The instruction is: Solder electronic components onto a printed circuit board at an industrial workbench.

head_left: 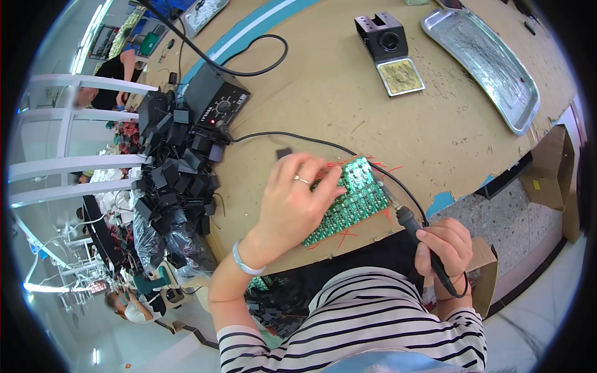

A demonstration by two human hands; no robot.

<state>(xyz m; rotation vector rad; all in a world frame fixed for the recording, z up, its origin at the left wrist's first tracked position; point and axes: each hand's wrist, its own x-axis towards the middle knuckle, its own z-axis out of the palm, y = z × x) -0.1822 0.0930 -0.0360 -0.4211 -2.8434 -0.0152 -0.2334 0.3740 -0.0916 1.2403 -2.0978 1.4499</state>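
A panel of small green circuit boards [357, 208] lies tilted at the table's near edge, with thin red wires [345, 236] sticking out around it. Over its left part is my left hand [295, 196], fingers bent and thumb drawn in toward them; the fingertips are blurred, so whatever they pinch cannot be made out. My right hand [446, 245] grips a soldering iron [410, 222] by its dark handle, the metal tip pointing at the panel's right edge. A small black block [283, 152] sits just beyond my left hand's knuckles.
A black soldering station [217, 99] stands at the left, its cable [292, 133] crossing the table to the iron. Black plastic housings [171, 168] are heaped beside it. Farther off are an iron stand [382, 37] with a sponge tray [401, 76] and a metal tray [485, 65].
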